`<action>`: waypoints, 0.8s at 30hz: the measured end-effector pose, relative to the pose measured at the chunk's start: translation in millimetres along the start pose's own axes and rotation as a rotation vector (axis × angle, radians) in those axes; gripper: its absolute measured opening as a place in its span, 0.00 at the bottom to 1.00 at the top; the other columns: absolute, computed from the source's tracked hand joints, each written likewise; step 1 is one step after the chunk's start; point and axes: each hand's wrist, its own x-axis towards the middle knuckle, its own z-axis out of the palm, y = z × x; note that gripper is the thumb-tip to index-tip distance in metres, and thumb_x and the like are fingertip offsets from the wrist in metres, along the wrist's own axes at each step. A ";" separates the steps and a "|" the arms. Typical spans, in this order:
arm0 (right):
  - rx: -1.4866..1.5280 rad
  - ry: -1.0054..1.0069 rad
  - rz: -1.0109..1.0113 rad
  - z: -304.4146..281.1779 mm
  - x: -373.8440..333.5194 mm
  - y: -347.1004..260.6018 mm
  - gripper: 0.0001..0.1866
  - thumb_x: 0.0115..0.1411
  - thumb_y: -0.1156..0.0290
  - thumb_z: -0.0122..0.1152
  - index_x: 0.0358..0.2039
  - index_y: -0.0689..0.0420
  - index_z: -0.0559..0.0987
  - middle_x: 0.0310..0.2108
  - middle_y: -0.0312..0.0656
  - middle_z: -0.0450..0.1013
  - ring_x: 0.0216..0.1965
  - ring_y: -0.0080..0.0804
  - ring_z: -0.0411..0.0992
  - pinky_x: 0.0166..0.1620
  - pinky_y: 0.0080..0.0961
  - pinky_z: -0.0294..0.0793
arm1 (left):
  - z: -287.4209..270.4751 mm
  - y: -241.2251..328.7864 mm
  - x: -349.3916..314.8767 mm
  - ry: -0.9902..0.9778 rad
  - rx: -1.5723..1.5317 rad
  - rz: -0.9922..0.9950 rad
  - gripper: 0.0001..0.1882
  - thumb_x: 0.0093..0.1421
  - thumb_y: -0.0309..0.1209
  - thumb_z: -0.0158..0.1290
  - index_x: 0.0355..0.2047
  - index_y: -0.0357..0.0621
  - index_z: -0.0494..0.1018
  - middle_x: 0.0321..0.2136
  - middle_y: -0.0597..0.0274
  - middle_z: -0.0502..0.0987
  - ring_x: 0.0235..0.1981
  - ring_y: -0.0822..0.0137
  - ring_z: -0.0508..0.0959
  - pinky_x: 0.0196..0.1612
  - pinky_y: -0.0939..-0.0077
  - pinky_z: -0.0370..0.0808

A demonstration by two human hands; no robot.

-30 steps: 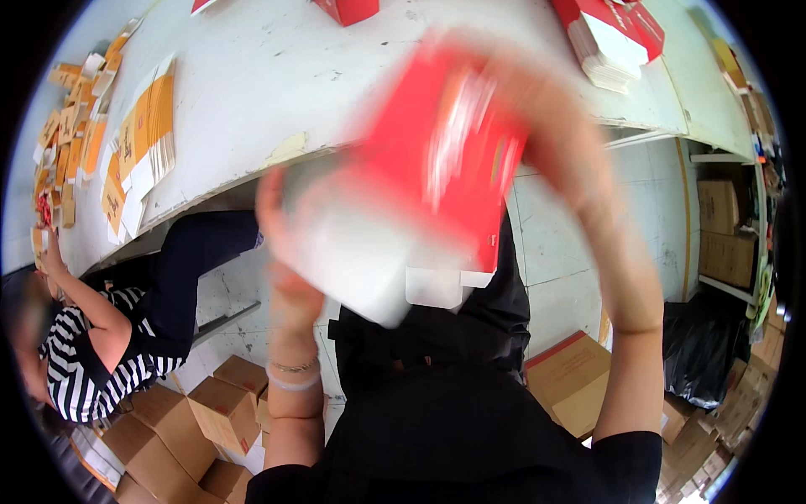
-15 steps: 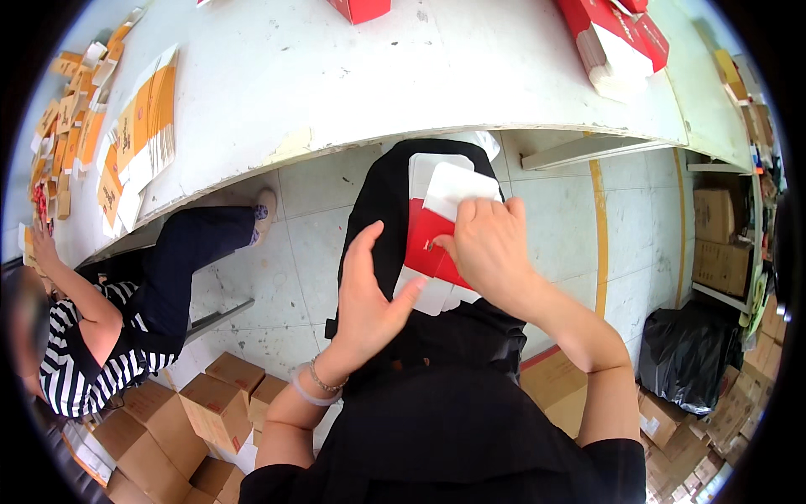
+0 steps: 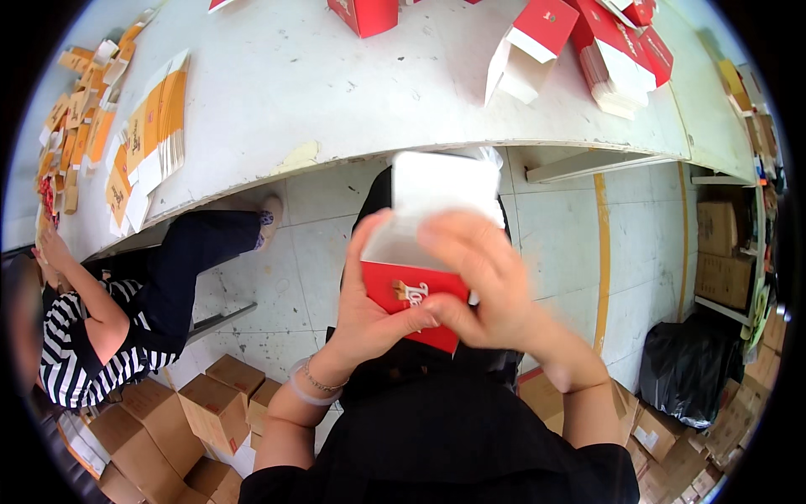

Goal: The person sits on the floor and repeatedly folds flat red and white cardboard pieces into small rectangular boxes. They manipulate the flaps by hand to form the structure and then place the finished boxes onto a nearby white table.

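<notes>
A red carton (image 3: 388,279) with white inner faces is held up in front of my body, opened out, with white flaps (image 3: 445,181) standing up at its far end. My left hand (image 3: 361,315) grips its left side, thumb across the red front. At the right side is my right hand (image 3: 487,281), its thumb on the front and its motion-blurred fingers over the white opening. The carton hides part of my lap.
On the white table (image 3: 336,92) ahead stand an open red carton (image 3: 546,29), a stack of flat red cartons (image 3: 617,67) and a pile of yellow cartons (image 3: 159,118). A person in stripes (image 3: 92,336) sits at left. Brown boxes (image 3: 218,403) and a black bag (image 3: 693,370) lie around me.
The flattened carton on my lap has been lifted and opened out. My left hand, empty before, now grips it. An open red carton has appeared on the table ahead.
</notes>
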 end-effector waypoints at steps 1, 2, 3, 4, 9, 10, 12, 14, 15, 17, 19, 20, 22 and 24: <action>0.052 0.070 -0.057 4.8 -2.7 0.6 0.24 0.44 0.72 0.69 0.44 0.63 0.76 0.37 0.48 0.74 0.34 0.43 0.74 0.35 0.29 0.74 | -2.6 -6.3 -0.8 -0.020 0.000 -0.025 0.42 0.52 0.27 0.67 0.61 0.47 0.54 0.48 0.59 0.70 0.48 0.69 0.74 0.47 0.75 0.75; 0.072 0.050 -0.012 4.4 -5.8 -2.4 0.23 0.45 0.73 0.68 0.44 0.64 0.76 0.35 0.47 0.75 0.32 0.41 0.74 0.33 0.28 0.74 | -6.9 -10.5 -0.8 -0.060 0.023 -0.020 0.40 0.52 0.28 0.67 0.59 0.47 0.55 0.46 0.60 0.70 0.46 0.71 0.74 0.46 0.76 0.75; 0.087 0.029 0.037 3.1 -10.5 -6.3 0.21 0.46 0.74 0.67 0.43 0.64 0.77 0.33 0.46 0.75 0.29 0.39 0.75 0.31 0.28 0.74 | -10.8 -12.5 0.2 -0.103 0.040 -0.016 0.38 0.51 0.30 0.68 0.56 0.47 0.56 0.45 0.61 0.71 0.45 0.72 0.74 0.45 0.77 0.75; 0.102 0.007 0.086 1.2 -12.7 -7.7 0.20 0.48 0.75 0.66 0.43 0.64 0.77 0.30 0.46 0.76 0.26 0.38 0.75 0.28 0.27 0.74 | -12.6 -13.7 1.3 -0.145 0.058 -0.012 0.36 0.51 0.31 0.68 0.54 0.47 0.57 0.43 0.63 0.71 0.43 0.74 0.74 0.43 0.78 0.75; 0.110 -0.144 0.162 -9.7 -10.3 -6.0 0.21 0.51 0.73 0.66 0.46 0.64 0.77 0.37 0.50 0.77 0.36 0.41 0.78 0.36 0.28 0.75 | -14.6 -21.3 -1.4 -0.096 0.106 -0.005 0.34 0.46 0.35 0.71 0.46 0.48 0.60 0.39 0.63 0.72 0.40 0.73 0.75 0.39 0.78 0.74; 0.042 -0.041 0.066 -12.0 -0.9 -6.1 0.22 0.51 0.72 0.66 0.47 0.64 0.76 0.41 0.53 0.76 0.40 0.43 0.77 0.41 0.29 0.75 | -13.7 -17.5 1.1 -0.083 0.192 0.042 0.35 0.45 0.36 0.72 0.46 0.48 0.61 0.39 0.62 0.73 0.39 0.72 0.75 0.39 0.77 0.74; 0.065 0.280 0.044 -8.0 6.5 3.3 0.25 0.58 0.63 0.61 0.52 0.65 0.73 0.48 0.56 0.73 0.49 0.45 0.73 0.51 0.33 0.71 | -15.2 -9.9 8.1 -0.112 0.411 0.193 0.37 0.41 0.37 0.74 0.46 0.48 0.62 0.38 0.60 0.73 0.38 0.68 0.76 0.38 0.75 0.74; 0.371 0.472 0.265 -4.4 10.1 14.8 0.29 0.66 0.54 0.49 0.56 0.66 0.70 0.53 0.56 0.70 0.54 0.45 0.70 0.57 0.36 0.67 | -19.9 -3.0 15.0 -0.199 0.678 0.401 0.39 0.37 0.38 0.75 0.45 0.48 0.63 0.37 0.58 0.74 0.37 0.63 0.77 0.37 0.74 0.75; 0.557 0.468 0.445 -7.5 12.6 16.4 0.30 0.69 0.51 0.43 0.56 0.67 0.69 0.53 0.55 0.70 0.54 0.44 0.70 0.58 0.37 0.66 | -18.8 -0.7 17.0 -0.210 0.659 0.403 0.42 0.34 0.40 0.76 0.46 0.46 0.63 0.38 0.56 0.74 0.37 0.58 0.77 0.37 0.72 0.75; 1.075 -0.052 0.904 -32.4 2.9 19.5 0.32 0.70 0.49 0.39 0.53 0.67 0.73 0.51 0.53 0.73 0.54 0.39 0.71 0.58 0.33 0.67 | -19.8 8.7 14.5 -0.120 0.835 0.372 0.43 0.35 0.40 0.76 0.47 0.45 0.62 0.39 0.55 0.74 0.38 0.58 0.78 0.38 0.71 0.76; 0.672 -0.203 0.694 -29.7 3.6 2.5 0.25 0.68 0.58 0.49 0.53 0.69 0.73 0.51 0.52 0.73 0.52 0.42 0.72 0.55 0.32 0.70 | -18.0 9.2 12.6 -0.024 0.891 0.249 0.46 0.35 0.39 0.76 0.50 0.41 0.60 0.41 0.52 0.74 0.40 0.57 0.79 0.40 0.69 0.77; 0.465 -0.207 0.541 -26.2 2.7 -2.5 0.24 0.66 0.61 0.54 0.54 0.68 0.72 0.51 0.53 0.73 0.50 0.44 0.73 0.53 0.32 0.71 | -15.5 7.9 14.2 -0.014 0.829 0.230 0.47 0.36 0.39 0.76 0.51 0.41 0.59 0.42 0.52 0.73 0.40 0.58 0.79 0.41 0.69 0.77; 0.115 -0.221 0.297 -18.5 0.6 -9.8 0.24 0.61 0.66 0.60 0.54 0.66 0.72 0.52 0.54 0.72 0.49 0.47 0.73 0.52 0.34 0.73 | -10.1 5.9 17.7 0.006 0.706 0.196 0.48 0.38 0.38 0.76 0.52 0.39 0.57 0.42 0.50 0.73 0.41 0.58 0.79 0.42 0.69 0.77; -0.088 -0.253 0.149 -16.8 0.2 -11.3 0.26 0.57 0.68 0.63 0.55 0.64 0.71 0.52 0.55 0.70 0.48 0.50 0.72 0.51 0.35 0.74 | -11.1 4.4 15.7 0.005 0.745 0.183 0.48 0.39 0.37 0.75 0.53 0.38 0.56 0.43 0.48 0.73 0.42 0.58 0.79 0.43 0.69 0.77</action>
